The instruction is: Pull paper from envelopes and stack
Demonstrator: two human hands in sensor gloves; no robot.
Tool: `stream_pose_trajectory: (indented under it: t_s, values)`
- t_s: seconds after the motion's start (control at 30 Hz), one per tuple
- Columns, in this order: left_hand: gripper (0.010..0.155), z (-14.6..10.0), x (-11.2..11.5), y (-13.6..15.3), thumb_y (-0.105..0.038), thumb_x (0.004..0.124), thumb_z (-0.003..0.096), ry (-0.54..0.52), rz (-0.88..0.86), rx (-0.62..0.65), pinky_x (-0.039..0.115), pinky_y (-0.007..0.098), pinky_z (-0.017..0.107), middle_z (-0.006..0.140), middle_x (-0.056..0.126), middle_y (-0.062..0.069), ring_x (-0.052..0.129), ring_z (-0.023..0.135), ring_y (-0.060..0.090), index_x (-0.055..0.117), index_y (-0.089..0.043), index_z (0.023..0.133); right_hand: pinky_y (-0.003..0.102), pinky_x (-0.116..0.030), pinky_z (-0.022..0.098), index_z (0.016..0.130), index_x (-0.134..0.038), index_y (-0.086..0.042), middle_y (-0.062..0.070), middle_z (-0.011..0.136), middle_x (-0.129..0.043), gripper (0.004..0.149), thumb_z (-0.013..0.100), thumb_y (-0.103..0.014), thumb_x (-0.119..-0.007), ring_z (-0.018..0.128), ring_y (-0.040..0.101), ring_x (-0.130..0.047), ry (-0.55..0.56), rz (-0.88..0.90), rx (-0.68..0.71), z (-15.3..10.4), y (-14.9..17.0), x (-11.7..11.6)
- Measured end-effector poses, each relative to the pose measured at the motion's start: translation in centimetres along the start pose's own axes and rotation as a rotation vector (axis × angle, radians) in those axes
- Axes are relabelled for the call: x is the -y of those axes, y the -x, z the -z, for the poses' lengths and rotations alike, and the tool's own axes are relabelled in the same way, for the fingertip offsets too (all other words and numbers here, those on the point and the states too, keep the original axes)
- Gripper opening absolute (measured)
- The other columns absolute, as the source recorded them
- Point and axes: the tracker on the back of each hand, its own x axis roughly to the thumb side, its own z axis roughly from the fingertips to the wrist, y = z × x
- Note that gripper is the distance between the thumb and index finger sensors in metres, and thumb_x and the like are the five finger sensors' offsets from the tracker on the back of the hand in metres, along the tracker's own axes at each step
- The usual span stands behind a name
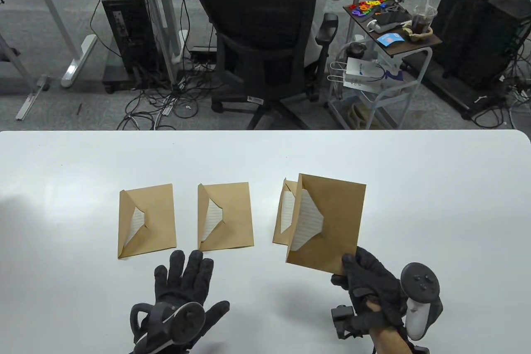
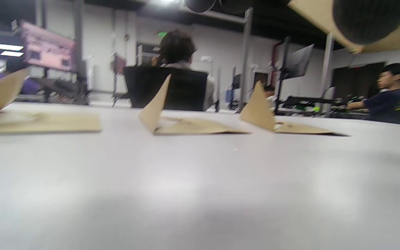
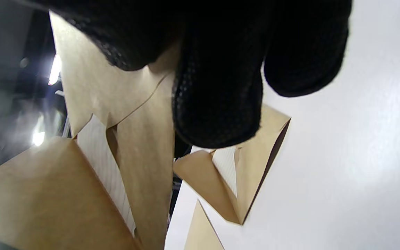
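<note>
Four brown envelopes with open flaps show lined white paper inside. My right hand (image 1: 352, 267) grips the lower right corner of one envelope (image 1: 340, 221) and holds it tilted above the table; its paper (image 1: 309, 221) is still inside. In the right wrist view my gloved fingers (image 3: 217, 86) press on this envelope (image 3: 141, 149). Behind it lies another envelope (image 1: 278, 235), partly hidden. Two more envelopes lie at the middle (image 1: 236, 217) and left (image 1: 159, 221). My left hand (image 1: 186, 275) rests flat on the table, fingers spread, empty, just below these two.
The white table (image 1: 435, 204) ends at a far edge, with an office chair (image 1: 265, 47) and a seated person beyond it. A small cart (image 1: 390, 38) with items stands at the far right. In the left wrist view three envelopes (image 2: 186, 126) lie ahead with flaps raised.
</note>
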Motion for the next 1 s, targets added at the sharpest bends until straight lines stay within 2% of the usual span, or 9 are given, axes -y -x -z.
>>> stream_pose_trajectory:
  t_s: [0.1, 0.17, 0.2, 0.3, 0.37, 0.47, 0.63, 0.7, 1.0]
  values:
    - [0.095, -0.5, -0.8, -2.1, -0.075, 0.07, 0.0468, -0.096, 0.048, 0.127, 0.037, 0.073, 0.077, 0.124, 0.028, -0.001, 0.033, 0.116, 0.047, 0.03, -0.026, 0.118, 0.046, -0.092, 0.04, 0.078, -0.087, -0.024, 0.002, 0.058, -0.106, 0.04, 0.039, -0.034, -0.085, 0.036, 0.018, -0.113, -0.012, -0.059, 0.051, -0.8, -0.2, -1.5]
    - [0.093, -1.0, -1.2, -3.5, -0.074, 0.069, 0.0468, -0.149, 0.078, 0.221, 0.056, 0.068, 0.077, 0.124, 0.029, -0.003, 0.067, 0.11, 0.038, 0.03, -0.028, 0.117, 0.045, -0.092, 0.04, 0.078, -0.087, -0.023, 0.003, 0.058, -0.106, 0.041, 0.039, -0.034, -0.085, 0.035, 0.017, -0.113, -0.027, -0.101, 0.077, -1.2, -0.3, -2.4]
    - [0.091, -1.2, -1.2, -4.3, -0.073, 0.069, 0.047, -0.167, 0.071, 0.302, 0.061, 0.065, 0.076, 0.124, 0.03, -0.004, 0.075, 0.105, 0.033, 0.03, -0.029, 0.117, 0.044, -0.092, 0.039, 0.078, -0.087, -0.023, 0.003, 0.058, -0.106, 0.041, 0.039, -0.034, -0.085, 0.035, 0.017, -0.114, -0.035, -0.131, 0.088, -1.4, -0.3, -2.9]
    - [0.087, -1.6, -1.1, -5.9, -0.071, 0.07, 0.0474, -0.16, 0.06, 0.392, 0.069, 0.061, 0.074, 0.123, 0.035, -0.006, 0.085, 0.098, 0.029, 0.034, -0.032, 0.116, 0.044, -0.093, 0.039, 0.078, -0.088, -0.022, 0.003, 0.057, -0.106, 0.041, 0.039, -0.034, -0.085, 0.034, 0.017, -0.114, -0.073, -0.17, 0.112, -1.9, -0.3, -4.1]
    - [0.086, -1.6, -0.9, -6.3, -0.07, 0.071, 0.0476, -0.133, 0.055, 0.394, 0.072, 0.06, 0.072, 0.123, 0.037, -0.005, 0.088, 0.094, 0.029, 0.036, -0.031, 0.116, 0.044, -0.093, 0.039, 0.078, -0.088, -0.022, 0.003, 0.057, -0.106, 0.041, 0.039, -0.034, -0.085, 0.034, 0.017, -0.114, -0.097, -0.179, 0.12, -2.2, -0.3, -4.7]
    - [0.085, -1.2, -0.7, -5.5, -0.069, 0.071, 0.0484, -0.116, -0.049, 0.309, 0.082, 0.055, 0.064, 0.121, 0.045, 0.0, 0.098, 0.084, 0.026, 0.042, -0.027, 0.116, 0.044, -0.093, 0.039, 0.078, -0.088, -0.022, 0.003, 0.057, -0.106, 0.041, 0.039, -0.034, -0.085, 0.035, 0.017, -0.114, -0.122, -0.179, 0.137, -2.6, -0.3, -5.3]
    - [0.087, -0.5, -0.3, -2.4, -0.068, 0.07, 0.0508, -0.03, -0.5, 0.113, 0.091, 0.045, 0.05, 0.116, 0.056, 0.011, 0.108, 0.067, 0.024, 0.043, -0.018, 0.116, 0.045, -0.092, 0.042, 0.077, -0.088, -0.026, 0.002, 0.059, -0.106, 0.04, 0.038, -0.034, -0.085, 0.037, 0.017, -0.114, -0.155, -0.119, 0.178, -2.9, -0.3, -5.5]
    - [0.087, -0.4, -0.2, -1.3, -0.068, 0.069, 0.0519, -0.015, -0.648, 0.063, 0.092, 0.044, 0.049, 0.116, 0.056, 0.012, 0.109, 0.066, 0.023, 0.041, -0.017, 0.116, 0.045, -0.091, 0.043, 0.077, -0.088, -0.027, 0.002, 0.06, -0.106, 0.04, 0.038, -0.033, -0.085, 0.038, 0.018, -0.113, -0.181, -0.075, 0.192, -3.1, -0.3, -5.8]
    - [0.09, -0.6, 0.6, -0.3, -0.063, 0.069, 0.056, 0.016, -1.032, -0.043, 0.092, 0.04, 0.049, 0.115, 0.05, 0.013, 0.107, 0.066, 0.018, 0.025, -0.011, 0.115, 0.046, -0.09, 0.046, 0.077, -0.087, -0.03, 0.0, 0.062, -0.105, 0.04, 0.037, -0.034, -0.084, 0.041, 0.017, -0.113, -0.228, -0.046, 0.347, -4.5, -1.0, -6.8]
